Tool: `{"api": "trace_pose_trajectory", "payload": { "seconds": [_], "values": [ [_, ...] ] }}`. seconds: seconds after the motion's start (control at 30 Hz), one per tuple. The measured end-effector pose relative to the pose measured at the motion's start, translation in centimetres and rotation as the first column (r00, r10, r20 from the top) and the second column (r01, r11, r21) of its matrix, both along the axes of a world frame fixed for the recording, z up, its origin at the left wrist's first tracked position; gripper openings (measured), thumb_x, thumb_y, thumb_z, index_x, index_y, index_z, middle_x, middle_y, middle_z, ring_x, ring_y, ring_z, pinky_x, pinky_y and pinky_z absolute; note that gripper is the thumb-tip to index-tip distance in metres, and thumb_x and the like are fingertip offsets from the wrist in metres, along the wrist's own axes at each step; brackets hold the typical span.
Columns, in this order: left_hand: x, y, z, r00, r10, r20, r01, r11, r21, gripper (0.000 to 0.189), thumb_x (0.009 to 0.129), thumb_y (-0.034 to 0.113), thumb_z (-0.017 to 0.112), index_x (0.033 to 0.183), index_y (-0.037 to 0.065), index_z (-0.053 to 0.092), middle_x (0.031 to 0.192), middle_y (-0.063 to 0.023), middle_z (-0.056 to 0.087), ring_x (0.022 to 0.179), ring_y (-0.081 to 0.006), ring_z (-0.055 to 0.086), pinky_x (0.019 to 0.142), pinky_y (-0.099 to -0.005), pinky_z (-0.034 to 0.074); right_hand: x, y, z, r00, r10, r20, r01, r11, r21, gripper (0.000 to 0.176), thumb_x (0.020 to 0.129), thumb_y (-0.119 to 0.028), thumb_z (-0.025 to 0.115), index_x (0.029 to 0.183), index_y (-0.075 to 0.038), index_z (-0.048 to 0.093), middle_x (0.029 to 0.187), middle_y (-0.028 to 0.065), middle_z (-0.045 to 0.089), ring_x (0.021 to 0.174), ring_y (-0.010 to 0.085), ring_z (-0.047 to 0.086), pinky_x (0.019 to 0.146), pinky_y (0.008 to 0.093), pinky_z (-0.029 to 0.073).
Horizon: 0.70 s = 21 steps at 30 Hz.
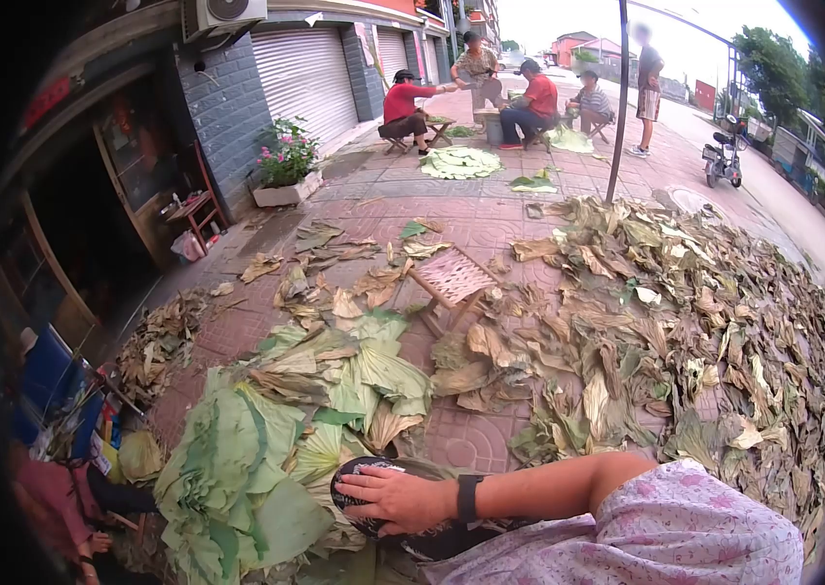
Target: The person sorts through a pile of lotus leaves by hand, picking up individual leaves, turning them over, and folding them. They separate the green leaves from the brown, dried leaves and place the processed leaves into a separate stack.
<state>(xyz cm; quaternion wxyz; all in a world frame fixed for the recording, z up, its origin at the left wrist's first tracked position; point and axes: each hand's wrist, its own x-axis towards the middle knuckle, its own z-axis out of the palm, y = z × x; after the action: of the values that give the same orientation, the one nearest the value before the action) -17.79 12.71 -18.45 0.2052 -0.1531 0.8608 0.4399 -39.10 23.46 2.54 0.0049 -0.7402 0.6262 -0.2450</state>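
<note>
My right hand (383, 495), with a dark band on its wrist, lies palm down on a rounded black surface with white print (359, 468), which looks like my covered knee. Its fingers are stretched out and hold nothing. Just left of it rises a thick stack of large green leaves (227, 468), with paler green and browning leaves (388, 375) spread beyond. My left hand is out of view.
Dried brown leaves (666, 331) cover the paving at right. A low woven stool (453, 276) stands ahead, near a pole (619, 107). At lower left is another person's hand (98, 542). Several people sit farther back around laid-out green leaves (459, 163). A scooter (725, 156) is parked at right.
</note>
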Motion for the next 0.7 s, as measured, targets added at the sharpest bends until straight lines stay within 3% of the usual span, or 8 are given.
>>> {"api": "trace_pose_trajectory", "payload": {
  "seconds": [0.3,0.53,0.7],
  "values": [
    [2.6,-0.6,-4.9,0.997,-0.04,-0.07,0.03,0.991,-0.128,0.037,0.095,0.031,0.058,0.12,0.004,0.063,0.108,-0.0158,0.069,0.095,-0.034,0.066,0.081,-0.0439,0.053,-1.0,-2.5,0.3,1.0,-0.014,-0.027,0.018,0.991,0.133,0.076,0.072,-0.041,0.079,0.137,-0.014,0.051,0.15,0.0147,0.037,0.143,0.0344,0.029,0.118,0.0516,0.021],
    [4.8,-1.3,-9.3,0.993,-0.065,-0.101,0.05,0.988,-0.148,0.037,0.094,0.031,0.058,0.12,0.004,0.063,0.109,-0.0169,0.069,0.096,-0.0356,0.065,0.081,-0.0448,0.053,-3.2,-3.3,-1.1,0.995,-0.063,-0.074,0.068,0.995,0.069,0.078,0.069,-0.053,0.078,0.134,-0.015,0.055,0.145,0.0106,0.043,0.138,0.0322,0.035,0.109,0.0498,0.031],
    [6.5,-2.0,-12.6,0.988,-0.088,-0.127,0.07,0.987,-0.145,0.037,0.094,0.031,0.058,0.12,0.004,0.063,0.109,-0.0177,0.069,0.097,-0.0368,0.065,0.082,-0.0454,0.053,-5.6,-4.0,-2.3,0.99,-0.113,-0.079,0.123,0.984,0.129,0.078,0.068,-0.055,0.078,0.133,-0.017,0.056,0.137,0.0079,0.048,0.129,0.0293,0.042,0.101,0.0474,0.037]
  ]
}}
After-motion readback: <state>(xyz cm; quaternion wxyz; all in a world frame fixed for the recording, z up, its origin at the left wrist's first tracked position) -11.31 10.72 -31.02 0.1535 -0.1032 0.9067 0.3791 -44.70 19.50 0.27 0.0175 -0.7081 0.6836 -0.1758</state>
